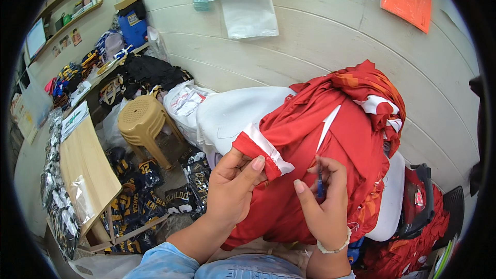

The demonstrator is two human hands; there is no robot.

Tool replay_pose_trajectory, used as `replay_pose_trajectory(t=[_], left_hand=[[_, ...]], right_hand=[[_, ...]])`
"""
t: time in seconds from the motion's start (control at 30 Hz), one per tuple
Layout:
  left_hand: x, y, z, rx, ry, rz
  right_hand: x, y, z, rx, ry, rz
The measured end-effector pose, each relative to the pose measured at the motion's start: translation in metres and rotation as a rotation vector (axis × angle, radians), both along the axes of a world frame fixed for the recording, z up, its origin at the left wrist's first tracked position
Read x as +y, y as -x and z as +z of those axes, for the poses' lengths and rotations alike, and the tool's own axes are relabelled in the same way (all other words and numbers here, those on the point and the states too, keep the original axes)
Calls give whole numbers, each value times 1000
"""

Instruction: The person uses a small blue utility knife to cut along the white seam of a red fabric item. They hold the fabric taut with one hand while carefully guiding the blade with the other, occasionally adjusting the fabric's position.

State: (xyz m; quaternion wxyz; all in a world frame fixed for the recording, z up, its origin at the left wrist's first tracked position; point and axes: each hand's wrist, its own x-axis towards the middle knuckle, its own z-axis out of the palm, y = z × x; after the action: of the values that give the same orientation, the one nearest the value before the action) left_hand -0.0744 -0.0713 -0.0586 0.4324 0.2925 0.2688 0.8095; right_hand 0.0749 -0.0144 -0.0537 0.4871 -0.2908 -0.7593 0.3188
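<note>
My left hand (232, 188) pinches the edge of a red garment between thumb and fingers. A white-banded hem or cuff (262, 147) stands up from that grip. To its right, my right hand (328, 204) curls round a pair of scissors (320, 183) with a blue handle. A pale, pointed blade seems to reach up and away from my fingers over the cloth. The red fabric (330, 134) lies in a large heap in front of me, with orange and white patches at its far right. A beaded bracelet circles my right wrist.
Under the heap is a white padded surface (237, 108). Tan stacked stools (147, 126) stand at left, beside bagged dark garments (142, 175) and a wooden board (88, 163). More red cloth (413, 237) lies at lower right by a black-framed object (417, 201). Plastic packets (250, 15) hang on the wall.
</note>
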Motion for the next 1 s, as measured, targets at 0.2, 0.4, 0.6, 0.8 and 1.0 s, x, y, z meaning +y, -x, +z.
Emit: replay_pose_trajectory(t=[0.2, 0.4, 0.6, 0.8, 1.0], left_hand=[[5, -13, -5, 147, -24, -44], [-2, -10, -2, 351, 96, -32], [0, 0, 2, 418, 135, 11], [9, 8, 4, 269, 59, 15], [7, 12, 2, 195, 121, -23]], right_hand=[[-3, 0, 8, 180, 83, 137], [9, 7, 10, 63, -219, 91], [14, -7, 17, 254, 103, 41], [5, -29, 22, 235, 97, 6], [-13, -15, -4, -180, -22, 167]])
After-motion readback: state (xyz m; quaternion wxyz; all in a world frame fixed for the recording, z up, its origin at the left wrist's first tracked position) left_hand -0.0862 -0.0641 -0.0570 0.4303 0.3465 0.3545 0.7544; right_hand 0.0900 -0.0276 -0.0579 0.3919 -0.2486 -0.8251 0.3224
